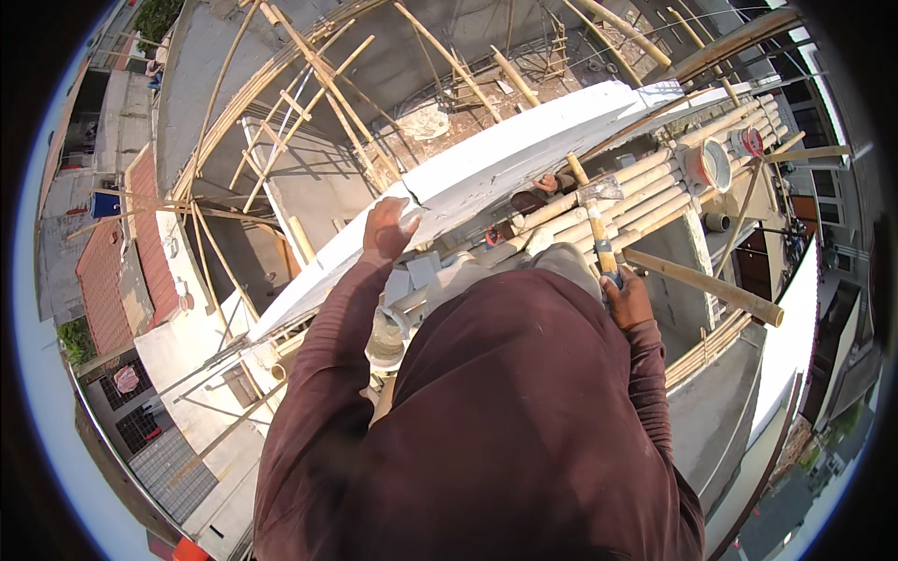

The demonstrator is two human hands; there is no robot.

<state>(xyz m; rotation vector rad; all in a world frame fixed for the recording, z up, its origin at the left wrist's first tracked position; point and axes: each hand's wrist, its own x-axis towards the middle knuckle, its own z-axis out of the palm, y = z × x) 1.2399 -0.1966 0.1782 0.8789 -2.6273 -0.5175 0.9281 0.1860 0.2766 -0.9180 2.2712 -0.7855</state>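
From the head view, the left hand (386, 229) presses flat, fingers apart, on the cracked white wall top (486, 168). The right hand (625, 297) is clamped on a hammer (599, 220) above the bamboo poles (655, 192). A hard hit could break the crack wider.

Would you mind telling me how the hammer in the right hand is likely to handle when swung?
The hammer, gripped low on its wooden handle by the right hand, probably feels head-heavy, since the metal head sits far from the grip. The handle looks stiff. If dropped it could slip between the bamboo poles of the platform.
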